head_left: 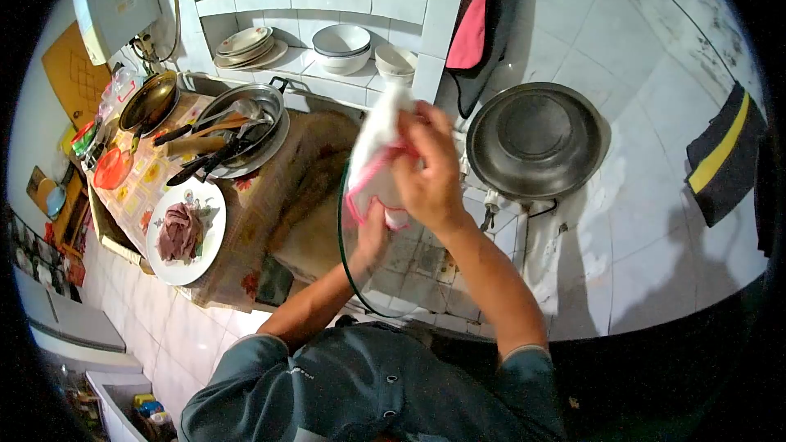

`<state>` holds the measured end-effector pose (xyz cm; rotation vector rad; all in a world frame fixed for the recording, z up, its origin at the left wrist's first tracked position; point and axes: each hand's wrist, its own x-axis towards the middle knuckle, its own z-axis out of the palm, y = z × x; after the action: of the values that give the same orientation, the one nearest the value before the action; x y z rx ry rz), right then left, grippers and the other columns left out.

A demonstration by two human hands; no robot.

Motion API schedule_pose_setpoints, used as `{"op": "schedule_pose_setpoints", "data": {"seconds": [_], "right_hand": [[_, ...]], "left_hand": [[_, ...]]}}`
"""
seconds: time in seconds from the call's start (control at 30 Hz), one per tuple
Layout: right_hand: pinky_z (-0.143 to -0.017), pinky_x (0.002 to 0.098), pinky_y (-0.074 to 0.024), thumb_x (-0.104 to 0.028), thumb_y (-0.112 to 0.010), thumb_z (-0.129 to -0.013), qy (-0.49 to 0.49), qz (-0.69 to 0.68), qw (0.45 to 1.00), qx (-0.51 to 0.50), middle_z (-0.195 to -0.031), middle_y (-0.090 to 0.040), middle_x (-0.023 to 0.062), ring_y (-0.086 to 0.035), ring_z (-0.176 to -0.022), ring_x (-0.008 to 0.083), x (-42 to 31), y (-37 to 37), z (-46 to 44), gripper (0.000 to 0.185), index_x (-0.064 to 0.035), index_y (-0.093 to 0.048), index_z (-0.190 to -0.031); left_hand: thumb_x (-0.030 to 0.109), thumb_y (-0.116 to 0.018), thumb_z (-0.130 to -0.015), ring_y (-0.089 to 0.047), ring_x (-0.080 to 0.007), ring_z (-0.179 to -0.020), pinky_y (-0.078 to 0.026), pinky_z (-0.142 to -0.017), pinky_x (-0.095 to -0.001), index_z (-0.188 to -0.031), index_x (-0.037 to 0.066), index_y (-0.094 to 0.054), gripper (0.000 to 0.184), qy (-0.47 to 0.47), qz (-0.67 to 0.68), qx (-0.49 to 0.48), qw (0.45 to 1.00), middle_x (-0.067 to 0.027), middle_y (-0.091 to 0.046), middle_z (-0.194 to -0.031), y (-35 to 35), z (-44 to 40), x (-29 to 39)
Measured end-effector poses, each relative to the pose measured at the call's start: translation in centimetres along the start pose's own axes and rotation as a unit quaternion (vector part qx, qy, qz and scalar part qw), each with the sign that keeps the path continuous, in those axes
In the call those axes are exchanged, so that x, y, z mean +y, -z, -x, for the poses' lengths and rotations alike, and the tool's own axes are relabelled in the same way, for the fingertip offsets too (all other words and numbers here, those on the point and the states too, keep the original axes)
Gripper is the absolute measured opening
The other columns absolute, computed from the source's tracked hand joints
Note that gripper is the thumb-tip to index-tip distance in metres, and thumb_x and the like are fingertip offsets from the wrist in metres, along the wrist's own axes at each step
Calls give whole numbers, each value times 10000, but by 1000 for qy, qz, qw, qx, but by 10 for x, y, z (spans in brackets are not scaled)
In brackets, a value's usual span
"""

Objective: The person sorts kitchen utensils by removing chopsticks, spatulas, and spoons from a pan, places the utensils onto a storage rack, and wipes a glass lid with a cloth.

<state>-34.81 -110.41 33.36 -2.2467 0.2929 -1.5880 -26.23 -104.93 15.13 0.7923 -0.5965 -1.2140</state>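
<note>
A white cloth with a pink edge hangs between my hands, in front of my chest. My right hand grips its upper part, the fingers bent round it. Lower down, my left hand is closed on the cloth's bottom end, and its fingers are partly hidden by the cloth. A round clear glass pane with a dark green rim stands tilted at my hands; the left forearm crosses its edge. How the glass is held cannot be made out.
On the flowered tablecloth at left are a plate with a brownish cloth, a pan of utensils and a frying pan. A black wok is at right. Bowls stand on the shelf behind.
</note>
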Motion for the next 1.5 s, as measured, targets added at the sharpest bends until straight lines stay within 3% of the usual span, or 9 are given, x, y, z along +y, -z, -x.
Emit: {"op": "schedule_pose_setpoints", "data": {"seconds": [0.07, 0.2, 0.6, 0.77, 1.0, 1.17, 1.3, 1.33, 1.5], "right_hand": [[-948, 396, -405, 10, -604, -676, 56, 42, 989, -130, -1178, -506, 161, -505, -1077, 333, -4, -7, -6, 424, -26, -596, -1098], [-947, 442, -402, -69, -651, -616, 158, 102, 967, -170, -1180, -522, 117, -514, -1060, 351, 7, -10, -25, 461, -69, -592, -1073], [-737, 378, -488, -139, -568, -732, -352, -43, 931, -81, -897, -658, 144, -630, -802, 259, 130, 15, 67, 303, 9, -620, -991], [-748, 289, -480, -75, -536, -803, -612, -259, 747, -29, -975, -621, 106, -604, -833, 181, 77, 17, 123, 353, 29, -532, -1140], [-794, 295, -478, -106, -599, -833, -636, -233, 718, -162, -999, -611, 118, -598, -887, 185, 25, 33, 167, 376, 28, -506, -1171], [-834, 308, -465, -78, -636, -816, -369, 9, 927, 67, -1018, -609, 120, -589, -931, 197, 8, 57, 120, 321, 11, -528, -1105], [-805, 373, -494, -72, -570, -813, -280, 191, 935, -102, -969, -628, 178, -629, -895, 295, -5, 23, 95, 294, -24, -558, -1102], [-760, 290, -497, -152, -590, -839, -457, 54, 860, -221, -989, -633, 169, -631, -856, 186, -27, 23, 88, 341, -44, -564, -1161], [-804, 273, -457, -82, -620, -847, -274, -288, 890, -222, -994, -612, 104, -568, -911, 126, -83, -5, 71, 242, 11, -601, -1070]], "left_hand": [[300, -371, -988, -508, -203, -1117, -406, -974, -355, -1295, 45, -406, 401, -219, -105, 15, 970, -81, -524, -1207, 0, -8, -20], [281, -373, -984, -506, -179, -1074, -390, -929, -307, -1230, 34, -477, 364, -125, -142, 55, 980, -65, -536, -1188, -31, 13, 27], [258, -445, -914, -400, -65, -631, -333, -505, -222, -820, 128, -457, 160, -162, -100, 122, 974, 26, -428, -733, -49, 23, 79], [269, -395, -918, -405, -95, -701, -375, -640, -250, -820, 92, -479, 220, -145, -160, 177, 960, 5, -414, -768, -49, 17, 93], [262, -413, -919, -416, -78, -670, -371, -542, -223, -817, 120, -476, 186, -180, -107, 166, 964, 18, -431, -740, -38, 5, 98], [258, -422, -911, -419, -81, -653, -371, -518, -220, -816, 134, -478, 166, -202, -56, 167, 963, 12, -426, -740, -41, 9, 102], [252, -425, -907, -424, -83, -664, -387, -532, -236, -825, 121, -487, 167, -210, -51, 180, 960, 4, -434, -764, -39, 9, 99], [252, -425, -907, -424, -83, -664, -387, -532, -236, -825, 121, -487, 167, -212, -52, 179, 959, 4, -434, -764, -35, 8, 97], [220, -442, -905, -442, -86, -691, -393, -581, -242, -823, 87, -513, 172, -248, -181, 184, 934, 1, -446, -766, -9, 0, 80]]}}
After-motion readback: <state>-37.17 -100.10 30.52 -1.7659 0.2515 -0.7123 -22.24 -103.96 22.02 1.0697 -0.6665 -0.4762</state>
